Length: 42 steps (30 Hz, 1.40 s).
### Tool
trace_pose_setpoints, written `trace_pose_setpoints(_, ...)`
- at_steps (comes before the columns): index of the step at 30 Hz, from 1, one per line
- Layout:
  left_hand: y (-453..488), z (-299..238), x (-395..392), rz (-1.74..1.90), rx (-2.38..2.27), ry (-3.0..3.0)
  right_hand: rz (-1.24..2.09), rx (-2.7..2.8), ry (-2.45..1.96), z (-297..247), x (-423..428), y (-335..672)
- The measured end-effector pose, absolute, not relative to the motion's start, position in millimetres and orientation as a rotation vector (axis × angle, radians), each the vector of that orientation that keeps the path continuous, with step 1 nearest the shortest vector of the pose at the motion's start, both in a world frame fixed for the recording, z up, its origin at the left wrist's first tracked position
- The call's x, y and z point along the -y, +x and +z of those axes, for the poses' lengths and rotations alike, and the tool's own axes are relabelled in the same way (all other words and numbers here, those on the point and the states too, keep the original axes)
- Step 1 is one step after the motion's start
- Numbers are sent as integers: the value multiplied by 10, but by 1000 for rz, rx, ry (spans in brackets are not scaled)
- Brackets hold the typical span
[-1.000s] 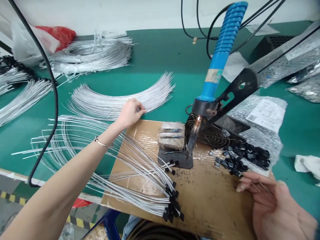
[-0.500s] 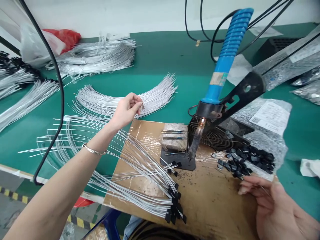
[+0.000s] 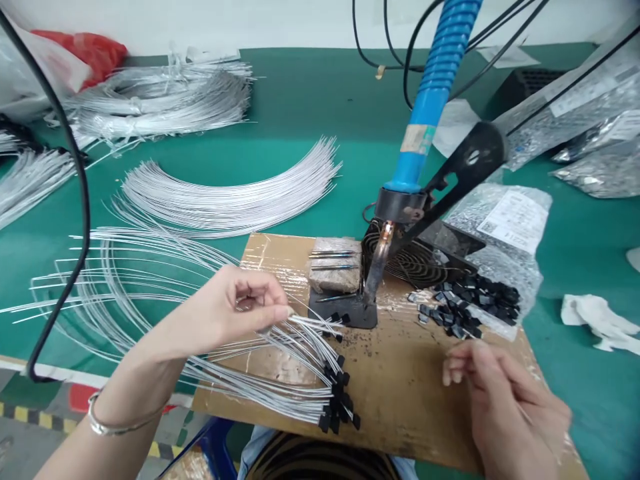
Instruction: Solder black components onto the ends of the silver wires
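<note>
My left hand (image 3: pixel 245 310) is closed in a pinch on a thin white wire (image 3: pixel 300 321), above a fan of white wires with black connectors (image 3: pixel 343 403) on their ends. Over the brown board's right side, my right hand (image 3: pixel 510 400) has thumb and fingers pressed together; what they hold is hidden. Just beyond it lies a heap of small black connectors (image 3: pixel 463 307). Between my hands a blue-handled soldering iron (image 3: pixel 423 113) leans tip-down in its black stand (image 3: pixel 445 187). A curved bundle of bare white wires (image 3: pixel 235 200) lies behind my left hand.
The brown board (image 3: pixel 400 407) lies on a green mat (image 3: pixel 295 93). Beside the iron's tip is a block with several thin metal rods (image 3: pixel 335 260). Plastic bags (image 3: pixel 520 220) are at right, a crumpled white tissue (image 3: pixel 595 320) near them. A black cable (image 3: pixel 83 200) hangs at left.
My left hand has come from the bare wire bundle down toward the connector-ended wires. My right hand has drawn slightly nearer, away from the connector heap. The whole view has shifted a little.
</note>
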<state>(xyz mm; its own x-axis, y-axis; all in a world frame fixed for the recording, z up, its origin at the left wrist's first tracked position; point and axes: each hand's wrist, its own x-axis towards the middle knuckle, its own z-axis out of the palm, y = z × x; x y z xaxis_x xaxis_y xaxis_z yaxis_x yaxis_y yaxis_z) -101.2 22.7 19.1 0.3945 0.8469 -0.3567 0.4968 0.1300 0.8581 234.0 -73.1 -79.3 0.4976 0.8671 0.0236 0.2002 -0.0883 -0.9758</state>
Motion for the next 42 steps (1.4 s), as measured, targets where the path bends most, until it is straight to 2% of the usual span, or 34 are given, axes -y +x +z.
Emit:
trace_pose_setpoints(8,-756,-40,113,368,-1210,1448,1330,1428,-1247,-394,676,1798)
trace_pose_setpoints(20,-420,67,354,316,-1278,1757,1293,1574,-1136,-509,700,1808)
trace_pose_setpoints(24,-267,8,397,327,-1251,1689,1274,1565,-1143,-529,697,1825)
trace_pose_setpoints(30,-174,-133,381,494,-1196,1323,1196,1475,-1176,-546,705,1705)
trace_pose_setpoints(34,-151,-142,341,612,-1271,1229,1138,1107,-1313,-555,691,1666)
trace_pose_setpoints(38,-179,-141,318,636,-1315,1191,1342,762,-1087,-557,652,1777)
trace_pose_setpoints(42,-194,-175,340,628,-1346,1205,1515,674,-1021,-582,679,1782)
